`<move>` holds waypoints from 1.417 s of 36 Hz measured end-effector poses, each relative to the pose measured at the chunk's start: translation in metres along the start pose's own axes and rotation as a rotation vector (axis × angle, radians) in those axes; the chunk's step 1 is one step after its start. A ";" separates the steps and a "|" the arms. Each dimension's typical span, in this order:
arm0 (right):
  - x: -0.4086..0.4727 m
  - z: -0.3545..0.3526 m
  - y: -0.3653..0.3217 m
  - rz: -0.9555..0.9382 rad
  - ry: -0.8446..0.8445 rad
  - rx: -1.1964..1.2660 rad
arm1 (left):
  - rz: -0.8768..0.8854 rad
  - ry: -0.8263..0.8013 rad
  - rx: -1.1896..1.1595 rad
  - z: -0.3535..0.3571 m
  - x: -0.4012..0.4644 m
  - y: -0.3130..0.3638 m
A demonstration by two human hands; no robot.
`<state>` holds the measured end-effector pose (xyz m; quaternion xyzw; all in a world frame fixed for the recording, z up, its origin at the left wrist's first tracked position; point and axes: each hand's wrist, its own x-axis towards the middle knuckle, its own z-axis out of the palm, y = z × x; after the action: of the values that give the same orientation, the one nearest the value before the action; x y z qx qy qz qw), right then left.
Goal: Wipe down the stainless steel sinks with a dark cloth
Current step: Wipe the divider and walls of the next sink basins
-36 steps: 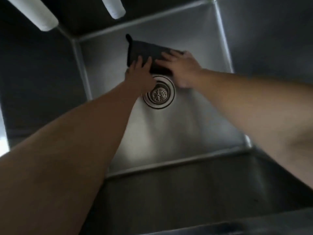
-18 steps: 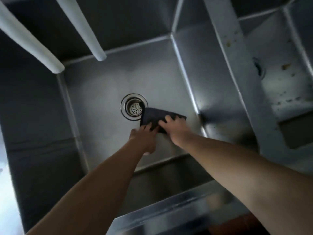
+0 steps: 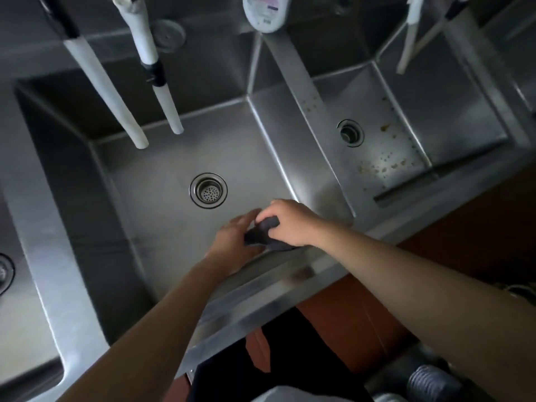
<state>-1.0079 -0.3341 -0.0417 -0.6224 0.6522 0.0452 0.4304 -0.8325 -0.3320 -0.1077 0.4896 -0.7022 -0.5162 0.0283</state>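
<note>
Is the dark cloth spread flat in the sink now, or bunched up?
Bunched up. The cloth is a crumpled lump gripped by the right hand, while the left hand touches its side.

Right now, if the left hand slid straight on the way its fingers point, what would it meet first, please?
The left hand points up and to the right, and the dark cloth held by the right hand lies directly at its fingertips. It seems to touch the cloth already, though depth is hard to judge here.
</note>
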 end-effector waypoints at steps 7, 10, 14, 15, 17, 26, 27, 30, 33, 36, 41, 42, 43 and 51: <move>-0.078 -0.028 0.008 -0.073 0.493 0.227 | 0.047 -0.050 -0.282 0.005 -0.013 0.047; -0.091 -0.039 0.025 0.039 0.656 0.388 | -0.057 0.034 -0.444 0.009 -0.008 0.058; -0.089 -0.057 0.061 0.185 0.631 0.488 | -0.315 0.175 -0.710 0.012 0.012 0.050; -0.085 -0.064 0.070 0.205 0.627 0.492 | -0.391 0.203 -0.782 0.012 0.021 0.046; -0.071 -0.078 0.090 0.241 0.639 0.494 | -0.524 0.253 -0.939 0.012 0.038 0.041; 0.038 -0.125 0.136 0.142 0.501 0.188 | -0.822 0.432 -0.997 0.055 0.134 0.039; 0.050 -0.125 0.137 0.112 0.485 0.138 | -0.845 0.420 -0.987 0.061 0.148 0.042; 0.076 -0.122 0.135 0.056 0.462 0.007 | -0.909 0.370 -0.944 0.080 0.187 0.050; 0.087 -0.112 0.134 0.037 0.489 -0.132 | -0.931 0.343 -1.009 0.103 0.213 0.067; 0.090 -0.104 0.136 0.047 0.552 -0.205 | -0.976 0.268 -1.107 0.119 0.227 0.087; 0.091 -0.102 0.136 0.045 0.568 -0.228 | -0.984 0.122 -1.160 0.119 0.221 0.098; 0.090 -0.103 0.135 0.046 0.558 -0.227 | -0.981 0.112 -1.173 0.117 0.217 0.102; 0.089 -0.104 0.134 0.047 0.551 -0.226 | -0.984 0.113 -1.187 0.116 0.213 0.105; 0.087 -0.105 0.129 0.066 0.560 -0.206 | -0.886 0.081 -1.150 0.104 0.170 0.121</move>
<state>-1.1581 -0.4351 -0.0919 -0.6295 0.7573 -0.0485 0.1669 -1.0572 -0.3831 -0.1437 0.6544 -0.0538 -0.7481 0.0955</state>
